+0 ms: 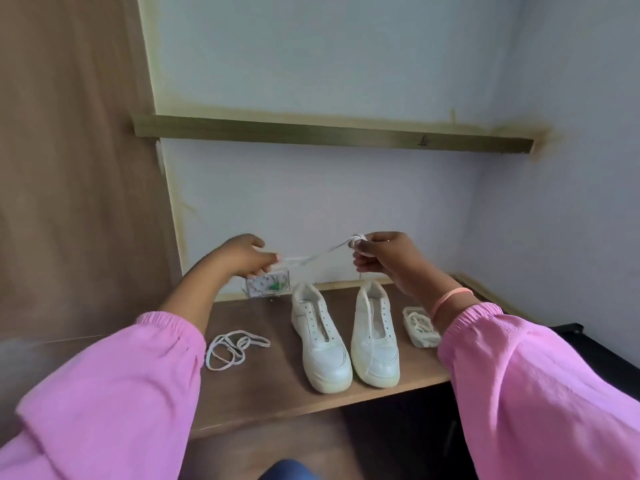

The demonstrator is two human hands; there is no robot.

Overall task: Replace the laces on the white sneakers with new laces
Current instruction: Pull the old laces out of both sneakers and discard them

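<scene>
Two white sneakers stand side by side on a brown wooden shelf, toes toward me: the left sneaker and the right sneaker. Neither shows lacing across its eyelets. Above them I hold a white lace stretched between my hands. My left hand pinches one end; my right hand grips the other, wound around its fingers. A thin strand hangs from my right hand down to the right sneaker. A loose white lace lies coiled on the shelf at left.
A clear packet holding a white lace lies right of the sneakers. A small printed card leans against the back wall. A wooden panel closes the left side, a narrow wooden shelf runs above, and the wall corner is at right.
</scene>
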